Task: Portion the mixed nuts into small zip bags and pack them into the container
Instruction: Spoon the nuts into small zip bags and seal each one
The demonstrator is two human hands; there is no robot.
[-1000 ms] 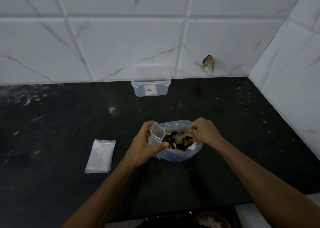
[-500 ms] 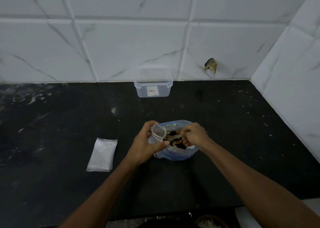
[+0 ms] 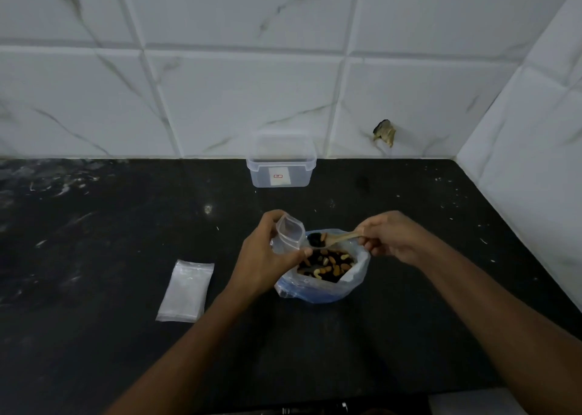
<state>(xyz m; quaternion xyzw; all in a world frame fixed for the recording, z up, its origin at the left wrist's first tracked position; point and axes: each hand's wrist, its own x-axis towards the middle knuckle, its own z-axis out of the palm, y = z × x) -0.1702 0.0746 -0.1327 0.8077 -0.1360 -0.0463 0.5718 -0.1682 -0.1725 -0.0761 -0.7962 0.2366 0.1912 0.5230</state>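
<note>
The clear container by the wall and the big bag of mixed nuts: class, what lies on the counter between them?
Nothing: the head view shows bare black counter between container and nut bag, only pale specks.

A big blue-tinted bag (image 3: 321, 285) of mixed nuts (image 3: 326, 264) sits open mid-counter. A small clear zip bag (image 3: 288, 236) is held upright above its left rim. Spare flat bags (image 3: 185, 290) lie left. A clear container (image 3: 281, 166) stands at the counter's back edge.

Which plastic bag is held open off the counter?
The small zip bag in the left hand; the big nut bag and spare bags rest on the counter.
</note>
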